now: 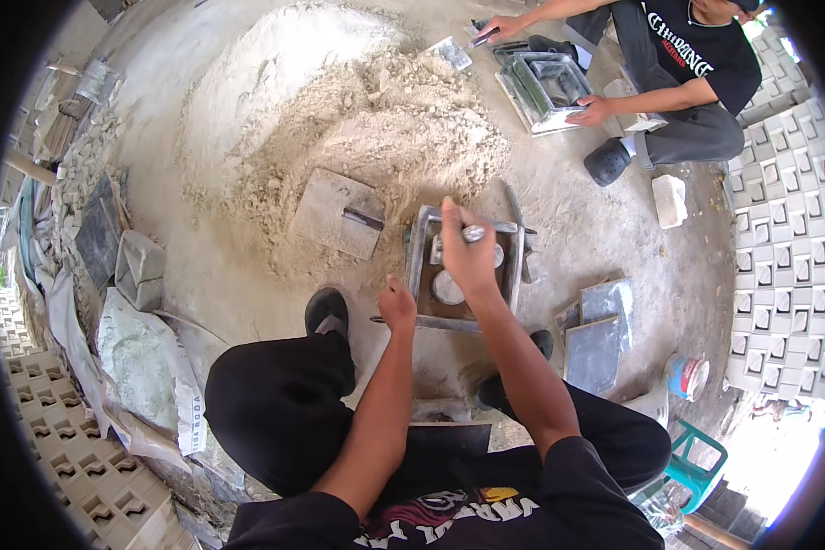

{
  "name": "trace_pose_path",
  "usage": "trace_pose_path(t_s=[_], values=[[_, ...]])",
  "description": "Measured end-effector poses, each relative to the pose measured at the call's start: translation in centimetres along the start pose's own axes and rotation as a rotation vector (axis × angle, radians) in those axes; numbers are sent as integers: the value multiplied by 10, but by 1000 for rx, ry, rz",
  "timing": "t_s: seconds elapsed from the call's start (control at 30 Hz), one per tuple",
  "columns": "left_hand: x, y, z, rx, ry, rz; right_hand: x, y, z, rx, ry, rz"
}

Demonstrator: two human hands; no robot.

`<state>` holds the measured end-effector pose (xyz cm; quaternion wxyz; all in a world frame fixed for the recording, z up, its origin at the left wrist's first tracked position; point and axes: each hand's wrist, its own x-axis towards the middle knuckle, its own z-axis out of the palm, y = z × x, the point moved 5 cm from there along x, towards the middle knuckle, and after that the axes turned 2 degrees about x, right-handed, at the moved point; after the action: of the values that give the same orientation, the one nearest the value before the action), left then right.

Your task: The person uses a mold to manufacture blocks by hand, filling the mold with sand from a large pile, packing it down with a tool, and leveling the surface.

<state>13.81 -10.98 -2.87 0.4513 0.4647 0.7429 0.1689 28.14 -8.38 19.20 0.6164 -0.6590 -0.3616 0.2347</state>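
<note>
While the left hand (397, 303) curls closed, its contents hidden, just outside the near left corner of a box-like frame (518, 266), the right hand (467, 257), nearer the pale disc (448, 289) inside, grasps a shiny metal piece (473, 234) above it; the frame lies ahead, roughly square, showing no clear long axis; a handled board (325, 215) rests to its left.

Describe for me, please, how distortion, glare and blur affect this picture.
In the head view, the fisheye lens bows the stacked blocks near the right rim, with black in the corners; in that same head view, a patch at lower right is burnt out white, and the right hand looks slightly smeared, perhaps by motion.
</note>
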Motion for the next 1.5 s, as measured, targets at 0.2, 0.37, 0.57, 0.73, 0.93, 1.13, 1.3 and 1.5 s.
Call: trace_pose_path(t_s=[0.2, 0.37, 0.57, 0.73, 0.93, 1.13, 1.3, 1.5], values=[[-4, 5, -4, 8, -31, -26, -22, -8, -11, 41, 37, 71], [1, 1, -4, -43, -21, -2, -29, -29, -7, 94, 3, 125], [5, -5, -4, -34, 7, -21, -47, -41, 10, 20, -108, 118], [9, -8, 2, -32, 33, -11, -61, -5, 1, -42, -115, 97], [0, 1, -6, -5, 27, 23, -93, -24, -8, 8, -101, 77], [2, -10, -4, -6, 84, -14, -103, -22, -16, 44, -74, 99], [0, -1, 1, -22, 9, -33, -84, -6, -36, 162, -19, 248], [0, 3, -5, -19, -5, 11, -30, -74, -65, 628, 131, -35]])
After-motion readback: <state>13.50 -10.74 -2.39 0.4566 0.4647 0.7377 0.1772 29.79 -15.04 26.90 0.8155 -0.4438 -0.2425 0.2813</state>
